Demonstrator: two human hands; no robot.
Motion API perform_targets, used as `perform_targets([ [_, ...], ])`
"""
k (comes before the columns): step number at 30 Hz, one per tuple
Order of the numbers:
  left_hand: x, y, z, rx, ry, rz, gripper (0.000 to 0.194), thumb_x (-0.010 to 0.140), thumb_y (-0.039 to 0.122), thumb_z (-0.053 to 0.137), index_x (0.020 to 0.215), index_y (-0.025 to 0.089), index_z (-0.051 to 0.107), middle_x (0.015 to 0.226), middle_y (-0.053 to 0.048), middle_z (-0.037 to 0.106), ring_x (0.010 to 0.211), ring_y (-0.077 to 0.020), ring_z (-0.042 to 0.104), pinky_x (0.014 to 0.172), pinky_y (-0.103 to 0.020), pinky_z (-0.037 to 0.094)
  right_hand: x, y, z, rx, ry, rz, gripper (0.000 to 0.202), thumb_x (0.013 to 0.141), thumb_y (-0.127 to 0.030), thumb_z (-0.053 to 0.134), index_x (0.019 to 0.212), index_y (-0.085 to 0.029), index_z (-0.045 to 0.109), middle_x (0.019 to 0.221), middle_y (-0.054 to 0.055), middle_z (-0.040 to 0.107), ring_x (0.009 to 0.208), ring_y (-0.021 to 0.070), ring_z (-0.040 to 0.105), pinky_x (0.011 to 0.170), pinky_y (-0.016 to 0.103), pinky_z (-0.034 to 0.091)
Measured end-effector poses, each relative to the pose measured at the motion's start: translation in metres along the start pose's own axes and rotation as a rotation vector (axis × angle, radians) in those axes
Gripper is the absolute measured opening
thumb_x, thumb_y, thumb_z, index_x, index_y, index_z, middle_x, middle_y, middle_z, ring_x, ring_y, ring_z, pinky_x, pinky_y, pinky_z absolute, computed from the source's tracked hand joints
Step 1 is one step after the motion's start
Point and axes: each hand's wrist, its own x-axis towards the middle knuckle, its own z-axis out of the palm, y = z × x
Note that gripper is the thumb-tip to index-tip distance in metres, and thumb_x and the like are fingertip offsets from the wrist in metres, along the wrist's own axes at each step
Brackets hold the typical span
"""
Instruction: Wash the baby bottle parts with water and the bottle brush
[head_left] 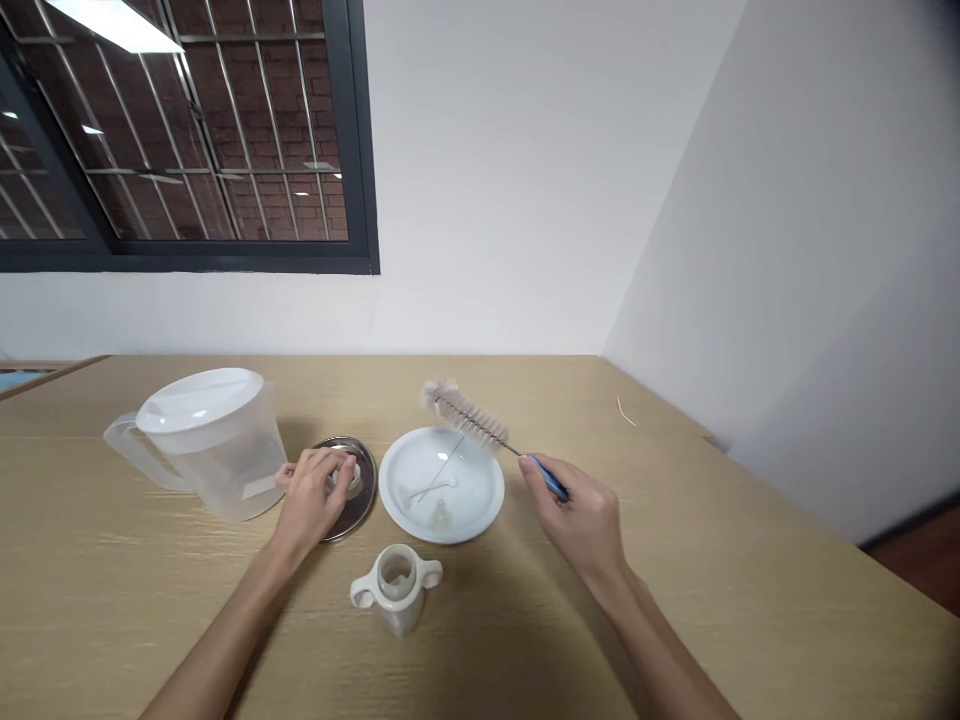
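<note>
Brush [469, 415] gripped by right fingers [553, 468]; left fingers [313, 470] curled, grip unclear, over plate [363, 508]; bowl [480, 497] holds pieces [440, 516].

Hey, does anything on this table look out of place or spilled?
No spill or damage shows. The one oddity is a thin, bent strand lying alone at the table's far right, apart from the pitcher, plate and two-handled cup. I can't tell what it is.

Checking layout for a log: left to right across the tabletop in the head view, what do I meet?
Clear plastic pitcher → round metal dish → white bowl → right hand → small bent strip.
</note>
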Motion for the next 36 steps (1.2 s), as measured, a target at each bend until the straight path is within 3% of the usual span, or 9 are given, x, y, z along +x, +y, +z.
perform_targets([
  [3, 0.009, 0.019, -0.007, -0.094, -0.058, 0.037, 0.041, 0.098, 0.041, 0.043, 0.069, 0.024, 0.067, 0.096, -0.004, 0.075, 0.099, -0.0272, 0.061, 0.092, -0.046, 0.033, 0.003, 0.000, -0.002, -0.023, 0.041, 0.064, 0.027, 0.095, -0.038, 0.058, 0.088, -0.018, 0.075, 0.083, 0.006, 0.076, 0.066, 0.0179, 0.069, 0.063, 0.027, 0.051],
  [5, 0.017, 0.036, -0.009, -0.160, -0.221, 0.122, 0.036, 0.096, 0.040, 0.046, 0.073, 0.025, 0.068, 0.097, -0.003, 0.074, 0.097, -0.0258, 0.061, 0.093, -0.044, 0.035, 0.005, 0.001, -0.003, -0.027, 0.065, 0.104, 0.029, 0.094, -0.040, 0.058, 0.087, -0.018, 0.075, 0.081, 0.006, 0.076, 0.065, 0.0177, 0.069, 0.061, 0.027, 0.051],
  [7, 0.027, 0.053, -0.005, -0.205, -0.426, 0.214, 0.017, 0.090, 0.035, 0.056, 0.096, 0.027, 0.070, 0.101, -0.003, 0.074, 0.097, -0.0256, 0.062, 0.096, -0.043, 0.036, 0.006, 0.002, -0.004, -0.026, 0.083, 0.143, 0.031, 0.094, -0.041, 0.058, 0.087, -0.017, 0.076, 0.080, 0.006, 0.076, 0.064, 0.0177, 0.068, 0.061, 0.027, 0.050],
  [9, 0.037, 0.069, 0.003, -0.213, -0.595, 0.301, 0.035, 0.080, 0.023, 0.062, 0.114, 0.028, 0.064, 0.107, -0.003, 0.071, 0.103, -0.0266, 0.060, 0.100, -0.043, 0.034, 0.007, 0.004, -0.005, -0.021, 0.092, 0.174, 0.032, 0.094, -0.042, 0.058, 0.087, -0.016, 0.076, 0.079, 0.006, 0.076, 0.064, 0.0177, 0.068, 0.061, 0.027, 0.050],
  [12, 0.052, 0.085, 0.018, -0.125, -0.836, 0.388, 0.048, 0.066, 0.012, 0.067, 0.111, 0.029, 0.065, 0.112, -0.004, 0.067, 0.111, -0.0295, 0.055, 0.102, -0.044, 0.032, 0.008, 0.006, -0.006, -0.012, 0.099, 0.199, 0.033, 0.094, -0.043, 0.058, 0.087, -0.016, 0.076, 0.080, 0.006, 0.076, 0.065, 0.0178, 0.068, 0.062, 0.027, 0.050],
  [16, 0.066, 0.098, 0.033, -0.038, -1.063, 0.434, 0.049, 0.058, 0.013, 0.076, 0.104, 0.029, 0.067, 0.110, -0.002, 0.068, 0.112, -0.0300, 0.053, 0.104, -0.046, 0.028, 0.010, 0.009, -0.008, -0.003, 0.116, 0.239, 0.034, 0.093, -0.045, 0.058, 0.087, -0.016, 0.076, 0.079, 0.005, 0.076, 0.064, 0.0172, 0.067, 0.062, 0.026, 0.049],
  [26, 0.068, 0.103, 0.054, -0.056, -1.175, 0.493, 0.048, 0.056, 0.019, 0.078, 0.101, 0.029, 0.067, 0.104, 0.002, 0.073, 0.113, -0.0297, 0.057, 0.108, -0.051, 0.023, 0.010, 0.011, -0.008, 0.005, 0.120, 0.281, 0.036, 0.093, -0.047, 0.059, 0.087, -0.017, 0.077, 0.081, 0.007, 0.077, 0.066, 0.0183, 0.068, 0.060, 0.026, 0.049],
  [36, 0.071, 0.109, 0.046, -0.015, -1.180, 0.517, 0.045, 0.053, 0.016, 0.077, 0.096, 0.027, 0.068, 0.091, 0.003, 0.076, 0.103, -0.0274, 0.061, 0.098, -0.040, 0.030, 0.010, 0.013, -0.007, -0.004, 0.103, 0.299, 0.039, 0.092, -0.049, 0.059, 0.088, -0.016, 0.077, 0.081, 0.008, 0.077, 0.065, 0.0196, 0.069, 0.059, 0.027, 0.049],
])
